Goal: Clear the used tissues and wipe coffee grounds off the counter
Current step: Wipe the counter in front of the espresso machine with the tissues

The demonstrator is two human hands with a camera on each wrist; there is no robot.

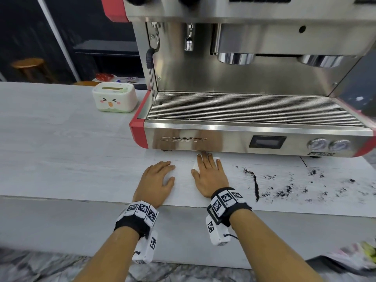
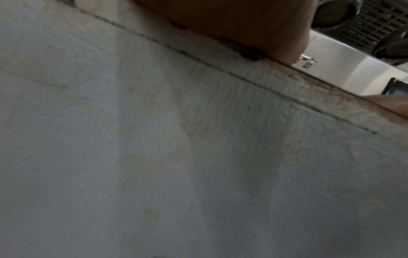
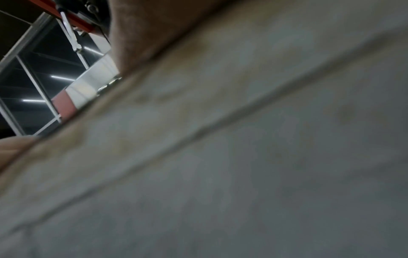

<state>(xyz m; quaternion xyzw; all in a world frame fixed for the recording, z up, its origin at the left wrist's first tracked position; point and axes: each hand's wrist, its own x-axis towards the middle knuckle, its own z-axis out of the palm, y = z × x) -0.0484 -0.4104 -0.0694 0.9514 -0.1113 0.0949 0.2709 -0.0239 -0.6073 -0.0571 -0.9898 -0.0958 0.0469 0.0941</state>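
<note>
Both hands lie flat on the pale grey counter (image 1: 61, 139) just in front of the espresso machine. My right hand (image 1: 207, 165) presses with straight fingers on a white tissue (image 1: 195, 166), and only the tissue's edges show around the fingers. My left hand (image 1: 162, 171) rests palm down beside it on bare counter and holds nothing. Dark coffee grounds (image 1: 256, 186) form a curved streak right of the right hand, with more specks (image 1: 313, 173) scattered further right. The wrist views show only the close counter surface and the underside of the left hand (image 2: 243, 26) and of the right hand (image 3: 154, 26).
The steel and red espresso machine (image 1: 244, 137) stands directly behind the hands, its drip tray (image 1: 244, 108) overhanging the counter. A white tissue box with a cartoon face (image 1: 114, 98) sits left of it. A blurred pale bundle (image 1: 358, 255) lies low at the right, below the counter edge.
</note>
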